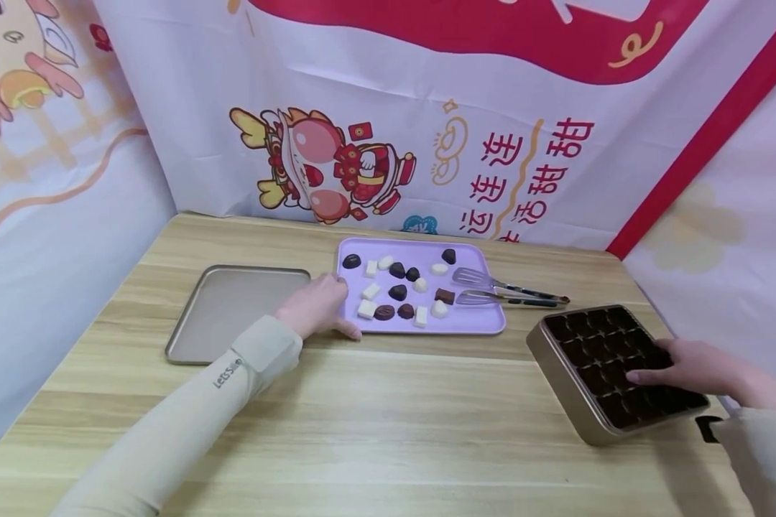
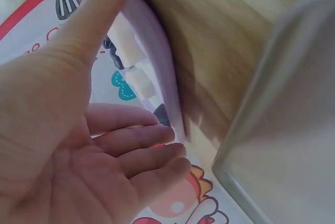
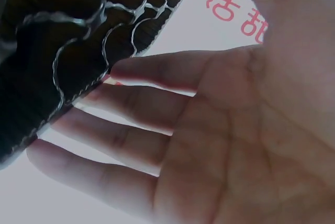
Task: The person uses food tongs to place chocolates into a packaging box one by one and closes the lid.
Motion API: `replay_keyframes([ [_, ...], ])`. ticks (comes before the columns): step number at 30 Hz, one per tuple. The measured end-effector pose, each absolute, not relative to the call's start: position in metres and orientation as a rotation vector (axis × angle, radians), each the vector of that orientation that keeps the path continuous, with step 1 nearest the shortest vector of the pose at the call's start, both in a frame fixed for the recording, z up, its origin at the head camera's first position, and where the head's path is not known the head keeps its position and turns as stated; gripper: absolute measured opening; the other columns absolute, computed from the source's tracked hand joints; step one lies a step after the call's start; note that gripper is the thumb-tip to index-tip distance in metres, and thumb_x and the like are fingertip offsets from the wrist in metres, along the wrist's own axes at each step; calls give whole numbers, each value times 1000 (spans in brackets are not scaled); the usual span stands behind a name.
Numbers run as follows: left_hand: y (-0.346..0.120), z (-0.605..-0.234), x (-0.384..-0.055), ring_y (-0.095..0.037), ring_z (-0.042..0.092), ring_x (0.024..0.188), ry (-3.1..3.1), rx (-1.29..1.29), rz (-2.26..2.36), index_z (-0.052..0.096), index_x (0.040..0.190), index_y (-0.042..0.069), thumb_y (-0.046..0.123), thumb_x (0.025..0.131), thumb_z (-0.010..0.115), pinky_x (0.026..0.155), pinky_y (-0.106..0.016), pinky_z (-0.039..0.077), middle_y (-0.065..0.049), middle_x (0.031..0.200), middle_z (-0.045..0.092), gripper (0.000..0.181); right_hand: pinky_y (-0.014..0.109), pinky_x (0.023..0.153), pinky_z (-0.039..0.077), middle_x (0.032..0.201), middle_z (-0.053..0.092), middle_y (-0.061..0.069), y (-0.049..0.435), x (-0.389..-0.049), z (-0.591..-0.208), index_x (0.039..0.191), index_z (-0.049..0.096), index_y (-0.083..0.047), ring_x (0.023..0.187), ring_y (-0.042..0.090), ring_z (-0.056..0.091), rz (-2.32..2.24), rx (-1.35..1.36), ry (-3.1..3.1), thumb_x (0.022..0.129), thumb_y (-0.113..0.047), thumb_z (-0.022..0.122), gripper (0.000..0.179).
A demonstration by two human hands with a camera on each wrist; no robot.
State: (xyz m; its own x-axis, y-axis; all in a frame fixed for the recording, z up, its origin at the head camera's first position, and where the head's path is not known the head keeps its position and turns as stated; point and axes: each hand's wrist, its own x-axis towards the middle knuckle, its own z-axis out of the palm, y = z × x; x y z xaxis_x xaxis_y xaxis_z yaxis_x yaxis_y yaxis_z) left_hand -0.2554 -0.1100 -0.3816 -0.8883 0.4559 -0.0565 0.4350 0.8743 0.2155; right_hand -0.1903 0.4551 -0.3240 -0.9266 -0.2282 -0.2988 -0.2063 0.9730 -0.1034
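On the table, toward the back, a purple tray with dark, brown and white chocolates scattered over it. At its left end, left hand, fingers fairly straight and side by side, thumb well apart near the front corner; hard to tell how firmly against the rim. Across the tray's right edge, tongs, slotted ends over the tray, handle end out over the wood. Left of the left hand, a shallow metal tray. To the right, a deep metal box with a dark divided insert. At the box's right side, right hand, fingers straight and slightly spread, tips at the edge, thumb out over the insert.
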Motion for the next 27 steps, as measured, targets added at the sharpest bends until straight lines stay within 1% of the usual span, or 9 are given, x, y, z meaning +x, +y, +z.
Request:
replay_keyframes([
  [3,-109,-383,-255,-26,56,77,2961,709,295,64,89,-2,54,68,85,78,-42,52,-13,84,60,64,62,83,45,117,54,42,452,-189,-322,121,48,26,107,58,51,-136,-364,2820,88,-42,72,79],
  [6,-109,-384,-257,-24,55,73,2963,685,320,63,83,1,53,69,85,73,-40,51,-10,79,58,58,50,75,52,112,60,35,448,-189,-319,123,51,22,85,41,65,-220,-388,2796,93,-34,69,66],
  [8,-110,-385,-259,-23,54,71,2962,660,339,64,83,1,53,69,85,71,-39,51,-8,77,57,58,40,66,55,100,65,28,446,-188,-318,125,52,21,70,27,66,-299,-382,2755,98,-26,63,55],
  [10,-110,-386,-260,-22,53,69,2963,629,357,66,85,0,54,67,86,68,-37,50,-8,75,57,60,32,55,54,93,68,19,445,-188,-318,127,51,20,61,15,62,-396,-365,2705,101,-17,56,46],
  [13,-109,-385,-261,-22,52,67,2965,613,368,67,87,-1,55,66,87,64,-36,48,-7,72,57,62,29,51,54,84,67,7,444,-186,-318,128,51,19,63,12,62,-493,-409,2668,101,-7,54,38],
  [15,-108,-385,-262,-21,51,66,2968,609,367,68,87,-1,54,65,87,63,-35,47,-7,71,57,63,28,51,55,83,67,5,443,-186,-320,127,51,19,63,11,62,-528,-462,2664,99,-4,56,37],
  [18,-108,-385,-262,-21,52,66,2976,602,360,67,87,-1,54,64,88,63,-36,48,-7,71,57,63,28,51,55,76,64,0,439,-185,-324,126,52,20,59,11,62,-561,-514,2667,96,-4,61,39],
  [23,-107,-387,-264,-22,51,66,2987,610,359,67,86,-1,54,64,87,63,-36,48,-8,71,57,63,29,52,55,79,69,1,426,-183,-328,123,53,22,56,11,63,-600,-534,2637,93,-4,66,41],
  [27,-107,-388,-264,-22,51,66,2996,608,343,66,83,0,55,65,87,63,-37,48,-8,70,56,62,30,52,55,81,71,7,408,-182,-328,120,50,26,56,14,65,-676,-540,2561,93,-3,66,43],
])
